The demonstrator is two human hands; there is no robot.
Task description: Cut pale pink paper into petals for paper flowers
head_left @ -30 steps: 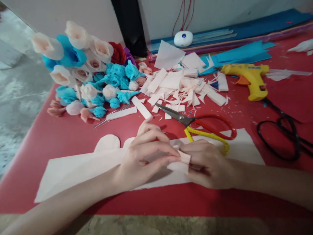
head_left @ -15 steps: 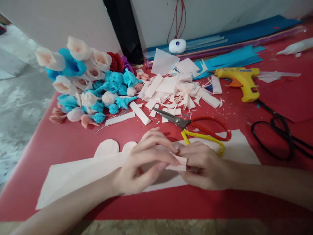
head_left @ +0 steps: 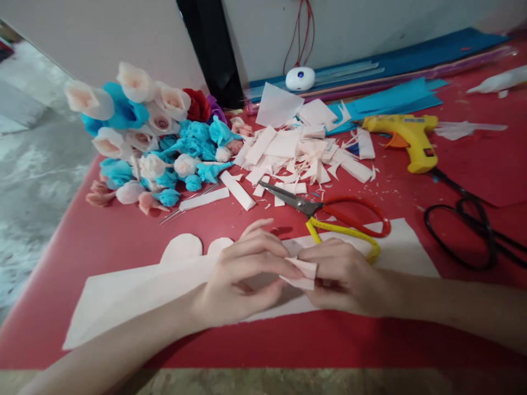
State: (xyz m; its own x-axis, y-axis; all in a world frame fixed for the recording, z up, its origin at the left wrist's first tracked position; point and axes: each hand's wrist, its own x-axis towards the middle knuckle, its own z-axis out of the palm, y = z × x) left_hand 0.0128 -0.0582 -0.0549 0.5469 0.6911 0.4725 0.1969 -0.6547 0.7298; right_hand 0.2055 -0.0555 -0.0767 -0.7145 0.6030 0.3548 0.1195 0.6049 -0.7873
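Spanning the short gap between both hands, a folded paper (head_left: pixel 308 269) runs rightward from the pinching left hand (head_left: pixel 247 269) into the right hand's (head_left: pixel 349 274) narrow grip.

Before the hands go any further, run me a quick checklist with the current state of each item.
1. Small paper piece held by the right hand: ok, it sits at the fingers.
2. Left hand gripping that piece too: cannot tell; a fingertip is on it, but the thumb's contact is unclear.
3. Long paper sheet uncovered: not ok; both hands are over it and a scissors handle overlaps it.
4. Scissors clear of the right hand: cannot tell; the yellow handle shows right behind it.
5. Glue gun apart from both hands: ok.
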